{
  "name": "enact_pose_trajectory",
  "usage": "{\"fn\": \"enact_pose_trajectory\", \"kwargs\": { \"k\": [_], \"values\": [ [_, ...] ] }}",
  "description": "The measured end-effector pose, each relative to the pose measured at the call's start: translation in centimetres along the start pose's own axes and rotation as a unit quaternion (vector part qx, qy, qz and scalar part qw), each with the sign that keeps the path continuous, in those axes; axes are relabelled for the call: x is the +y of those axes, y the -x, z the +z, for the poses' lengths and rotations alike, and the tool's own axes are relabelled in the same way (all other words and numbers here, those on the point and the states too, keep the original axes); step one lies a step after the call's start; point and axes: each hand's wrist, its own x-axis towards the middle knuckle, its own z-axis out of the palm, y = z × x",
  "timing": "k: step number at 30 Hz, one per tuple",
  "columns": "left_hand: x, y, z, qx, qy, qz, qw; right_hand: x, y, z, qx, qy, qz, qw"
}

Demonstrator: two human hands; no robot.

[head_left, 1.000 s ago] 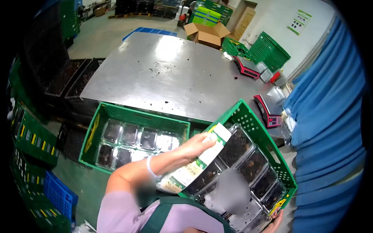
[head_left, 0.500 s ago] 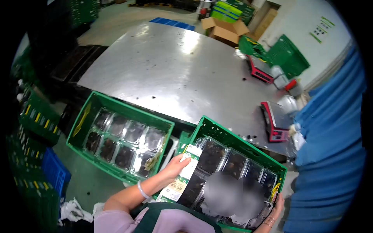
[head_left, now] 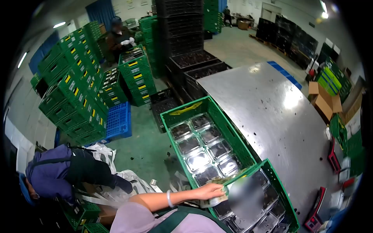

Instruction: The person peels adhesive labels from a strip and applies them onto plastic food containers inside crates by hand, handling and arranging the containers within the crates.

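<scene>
two green crates [head_left: 229, 130] of dark-filled clear boxes [head_left: 188, 144] stand beside a metal table [head_left: 272, 116], where the person's left hand [head_left: 211, 191] grips a pale bundle [head_left: 217, 200] at the left side of the nearer crate [head_left: 285, 202]. the right hand is out of view, its hold impossible to tell. the step in hand appears to be handling the bundle beside the boxes; the next move likely calls for a firm grasp and care around the crate's edge.
</scene>
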Motion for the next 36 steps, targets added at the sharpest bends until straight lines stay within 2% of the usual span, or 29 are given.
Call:
{"fn": "enact_pose_trajectory", "kwargs": {
  "k": [1, 2, 3, 4, 5, 6, 7, 8, 9, 10, 11, 13, 15, 16, 18, 19, 20, 21, 22, 23, 25, 27, 29, 30, 32, 33, 34, 35, 36],
  "values": [
    [-0.5, 1.8, 0.3, -0.004, 0.026, -0.016, 1.0, -4.3, 0.8, 1.1, -0.033, -0.018, -0.104, 0.994],
    [-0.7, 3.6, 0.2, -0.002, 0.047, -0.04, 0.998, -15.5, 3.9, 1.7, -0.123, -0.016, -0.001, 0.992],
    [-1.5, 5.3, 0.3, 0.022, 0.05, -0.003, 0.998, -17.5, 5.6, 4.8, -0.185, -0.138, -0.11, 0.967],
    [-2.2, 6.7, 0.5, 0.056, 0.015, 0.025, 0.998, -14.2, 6.7, 10.4, -0.301, -0.222, -0.141, 0.916],
    [-2.7, 7.8, 0.5, 0.085, -0.019, 0.049, 0.995, -16.0, 9.5, 12.7, -0.403, -0.18, -0.206, 0.873],
    [-2.5, 8.6, 0.2, 0.068, 0.015, 0.001, 0.998, -22.6, 13.6, 11.5, -0.536, -0.279, -0.037, 0.796],
    [-2.2, 9.2, 0.0, 0.05, 0.074, -0.032, 0.995, -23.4, 16.2, 12.8, -0.596, -0.304, -0.043, 0.742],
    [-1.4, 9.8, -0.4, 0.05, 0.101, -0.051, 0.992, -24.2, 18.4, 13.5, -0.623, -0.319, -0.045, 0.713],
    [-1.1, 10.5, -0.6, 0.038, 0.126, -0.071, 0.989, -25.1, 20.1, 13.5, -0.613, -0.279, -0.088, 0.734],
    [-2.1, 10.9, -0.3, 0.053, 0.134, -0.054, 0.988, -25.8, 21.5, 13.5, -0.595, -0.246, -0.11, 0.757],
    [-2.1, 11.2, -0.4, 0.046, 0.099, -0.051, 0.993, -25.9, 22.4, 13.4, -0.551, -0.192, -0.209, 0.785],
    [-3.3, 11.9, -0.2, -0.002, 0.103, -0.092, 0.99, -26.5, 24.3, 11.7, -0.535, -0.152, -0.169, 0.814],
    [-5.0, 11.9, 0.6, -0.047, 0.105, -0.124, 0.986, -25.5, 24.9, 10.9, -0.478, -0.156, -0.185, 0.844],
    [-4.7, 12.0, 1.3, -0.07, 0.106, -0.123, 0.984, -25.4, 24.4, 10.1, -0.46, -0.178, -0.154, 0.856],
    [-3.1, 12.7, 1.8, -0.121, 0.125, -0.076, 0.982, -24.3, 20.8, 9.9, -0.338, -0.172, -0.138, 0.915],
    [-2.5, 12.9, 1.8, -0.13, 0.125, -0.076, 0.981, -23.3, 18.1, 9.9, -0.265, -0.151, -0.182, 0.935],
    [-2.1, 12.9, 1.6, -0.151, 0.089, -0.083, 0.981, -22.4, 15.4, 9.3, -0.288, -0.113, -0.126, 0.943],
    [-1.7, 12.9, 1.4, -0.171, 0.053, -0.086, 0.98, -22.9, 13.0, 8.1, -0.305, -0.03, -0.15, 0.94],
    [-1.4, 12.9, 1.5, -0.152, 0.069, -0.066, 0.984, -20.9, 11.6, 8.4, -0.301, -0.003, -0.208, 0.931],
    [-1.7, 12.8, 1.6, -0.156, 0.101, -0.095, 0.978, -19.6, 10.5, 8.6, -0.334, 0.065, -0.219, 0.915],
    [-2.1, 12.3, 2.4, -0.141, 0.15, -0.047, 0.978, -16.2, 9.5, 10.3, -0.39, 0.158, -0.229, 0.878],
    [-2.7, 11.6, 4.1, -0.136, 0.184, -0.047, 0.972, -14.3, 9.5, 11.3, -0.416, 0.23, -0.275, 0.836],
    [-2.8, 10.7, 5.4, -0.115, 0.187, -0.122, 0.968, -14.3, 9.0, 10.4, -0.301, 0.223, -0.313, 0.873],
    [-0.4, 10.0, 6.6, -0.072, 0.213, -0.091, 0.97, -15.4, 8.8, 8.9, -0.216, 0.219, -0.345, 0.886],
    [0.2, 8.4, 8.2, -0.064, 0.168, -0.079, 0.98, -15.8, 9.5, 7.0, -0.228, 0.131, -0.32, 0.91],
    [0.5, 7.7, 9.0, -0.058, 0.127, -0.064, 0.988, -15.6, 10.8, 6.2, -0.315, 0.025, -0.258, 0.913],
    [1.4, 6.8, 9.9, -0.048, 0.109, -0.069, 0.991, -17.2, 12.1, 4.0, -0.441, -0.052, -0.136, 0.885],
    [1.6, 6.0, 10.8, -0.053, 0.108, -0.07, 0.99, -16.0, 13.7, 3.8, -0.52, -0.167, -0.111, 0.83],
    [1.7, 5.2, 11.7, -0.059, 0.092, -0.112, 0.988, -15.5, 14.9, 3.5, -0.552, -0.236, -0.124, 0.79]
  ]
}}
